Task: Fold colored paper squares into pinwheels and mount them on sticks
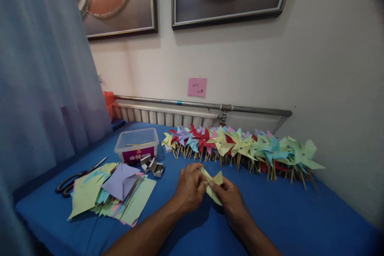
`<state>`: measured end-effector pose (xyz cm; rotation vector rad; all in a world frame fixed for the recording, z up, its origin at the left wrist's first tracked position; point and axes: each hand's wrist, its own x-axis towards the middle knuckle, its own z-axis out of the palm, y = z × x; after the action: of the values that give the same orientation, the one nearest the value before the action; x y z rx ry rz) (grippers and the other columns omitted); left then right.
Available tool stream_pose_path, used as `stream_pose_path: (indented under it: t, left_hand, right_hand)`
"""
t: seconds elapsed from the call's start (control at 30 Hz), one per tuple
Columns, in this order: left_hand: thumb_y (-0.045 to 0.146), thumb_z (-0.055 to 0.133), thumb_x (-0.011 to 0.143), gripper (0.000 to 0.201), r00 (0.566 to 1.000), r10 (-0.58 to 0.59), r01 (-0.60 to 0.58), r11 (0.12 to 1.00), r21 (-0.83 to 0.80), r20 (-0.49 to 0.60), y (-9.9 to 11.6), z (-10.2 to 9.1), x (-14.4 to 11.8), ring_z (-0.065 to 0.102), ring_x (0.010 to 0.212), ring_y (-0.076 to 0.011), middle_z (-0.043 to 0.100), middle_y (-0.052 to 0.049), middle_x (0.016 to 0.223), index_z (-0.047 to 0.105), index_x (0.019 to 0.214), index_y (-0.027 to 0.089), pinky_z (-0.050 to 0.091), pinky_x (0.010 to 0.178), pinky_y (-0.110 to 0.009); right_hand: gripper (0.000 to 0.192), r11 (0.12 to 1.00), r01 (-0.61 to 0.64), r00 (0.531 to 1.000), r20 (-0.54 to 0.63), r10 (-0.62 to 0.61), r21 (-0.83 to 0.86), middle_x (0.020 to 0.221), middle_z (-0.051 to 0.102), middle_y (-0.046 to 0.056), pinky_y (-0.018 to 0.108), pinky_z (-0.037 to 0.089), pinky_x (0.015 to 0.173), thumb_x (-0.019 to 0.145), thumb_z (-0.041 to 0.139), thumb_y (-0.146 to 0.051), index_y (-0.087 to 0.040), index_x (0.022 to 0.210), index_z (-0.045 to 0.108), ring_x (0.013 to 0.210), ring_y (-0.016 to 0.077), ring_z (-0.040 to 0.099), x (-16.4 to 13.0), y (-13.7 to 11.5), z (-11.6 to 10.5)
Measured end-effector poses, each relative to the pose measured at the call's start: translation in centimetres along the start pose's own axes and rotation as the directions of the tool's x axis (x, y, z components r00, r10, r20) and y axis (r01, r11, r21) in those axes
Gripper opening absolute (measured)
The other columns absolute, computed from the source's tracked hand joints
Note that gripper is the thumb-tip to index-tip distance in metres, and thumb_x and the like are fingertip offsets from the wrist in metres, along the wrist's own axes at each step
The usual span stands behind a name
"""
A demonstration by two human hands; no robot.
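Observation:
Between my hands, above the blue-covered table (264,216), is a pale yellow paper pinwheel (212,192) with bent blades. My left hand (192,186) is closed on its left side, fingers curled in. The thumb and fingers of my right hand (229,198) pinch its right side. Whether a pin or stick is in my left fingers is hidden. A long pile of colored paper pinwheels (240,146) on thin wooden sticks lies just beyond my hands. To the left is a stack of cut paper squares (141,200) with a purple one (121,182) on top.
Black-handled scissors (75,178) lie left of the paper. A clear plastic tub (136,140) with a few sticks stands behind it, beside small open boxes of pins (153,166). At the back are a radiator (162,116) and pipe (195,104); a blue curtain (45,68) hangs left.

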<state>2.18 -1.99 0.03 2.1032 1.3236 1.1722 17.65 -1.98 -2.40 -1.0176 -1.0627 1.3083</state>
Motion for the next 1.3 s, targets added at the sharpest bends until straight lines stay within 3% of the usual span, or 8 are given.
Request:
stream_pose_path:
  t: [0.67, 0.97, 1.07, 1.2, 1.27, 1.3]
  left_hand:
    - [0.013, 0.056, 0.080, 0.011, 0.999, -0.024, 0.024, 1.000, 0.017, -0.038, 0.3, 0.2, -0.1, 0.057, 0.115, -0.0256, 0.065, -0.006, 0.125, 0.061, 0.075, 0.021, 0.039, 0.102, -0.048]
    - [0.010, 0.061, 0.077, 0.011, 0.992, -0.042, 0.041, 0.999, -0.012, -0.122, 0.5, 0.4, -0.1, 0.058, 0.114, -0.0247, 0.066, -0.005, 0.121, 0.060, 0.074, 0.021, 0.040, 0.100, -0.047]
    - [0.010, 0.062, 0.077, 0.011, 0.989, -0.058, 0.055, 0.998, -0.025, -0.137, 0.4, 0.4, -0.1, 0.057, 0.118, -0.0251, 0.065, -0.006, 0.124, 0.060, 0.076, 0.021, 0.038, 0.103, -0.048]
    - [0.015, 0.063, 0.078, 0.008, 0.961, -0.136, 0.105, 0.985, -0.136, -0.242, 0.1, 0.0, 0.3, 0.058, 0.117, -0.0244, 0.063, -0.008, 0.125, 0.061, 0.084, 0.020, 0.041, 0.102, -0.043]
    - [0.020, 0.065, 0.078, 0.008, 0.931, -0.268, 0.201, 0.943, -0.264, -0.247, -0.2, -0.1, 0.6, 0.063, 0.102, -0.0226, 0.068, -0.008, 0.107, 0.062, 0.085, 0.019, 0.047, 0.091, -0.038]
    - [0.023, 0.066, 0.077, 0.009, 0.916, -0.350, 0.267, 0.896, -0.354, -0.196, -0.3, -0.2, 0.8, 0.064, 0.090, -0.0209, 0.069, -0.007, 0.095, 0.063, 0.084, 0.018, 0.048, 0.083, -0.034]
  right_hand:
    - [0.046, 0.993, 0.056, 0.997, -0.048, -0.061, -0.105, 0.065, 0.067, 0.001, 0.027, 0.041, 0.054, 0.060, 0.085, -0.055, -0.017, 0.083, 0.073, 0.057, 0.0167, 0.054, -0.2, -0.2, 0.6]
    - [0.047, 0.998, 0.050, 0.999, 0.013, -0.050, -0.024, 0.074, 0.072, 0.002, 0.027, 0.045, 0.061, 0.063, 0.086, -0.052, -0.017, 0.091, 0.074, 0.065, 0.0176, 0.061, 0.2, 0.6, -0.1]
    - [0.048, 0.999, 0.030, 0.999, -0.019, -0.030, 0.010, 0.069, 0.071, 0.001, 0.026, 0.045, 0.059, 0.057, 0.090, -0.050, -0.016, 0.087, 0.073, 0.062, 0.0173, 0.061, 0.6, 1.0, -0.1]
    - [0.045, 0.996, 0.013, 0.997, -0.073, -0.007, 0.088, 0.070, 0.073, 0.002, 0.030, 0.049, 0.061, 0.058, 0.090, -0.047, -0.017, 0.087, 0.072, 0.063, 0.0197, 0.065, 0.3, 0.4, 0.2]
    - [0.044, 0.992, -0.001, 0.998, -0.065, 0.009, 0.129, 0.073, 0.074, 0.003, 0.033, 0.052, 0.065, 0.060, 0.089, -0.046, -0.018, 0.089, 0.071, 0.064, 0.0216, 0.067, -0.1, -0.2, 0.4]
    - [0.044, 0.990, -0.007, 0.999, -0.051, 0.014, 0.140, 0.075, 0.075, 0.004, 0.034, 0.053, 0.066, 0.061, 0.089, -0.046, -0.018, 0.090, 0.071, 0.065, 0.0223, 0.068, -0.3, -0.4, 0.5]
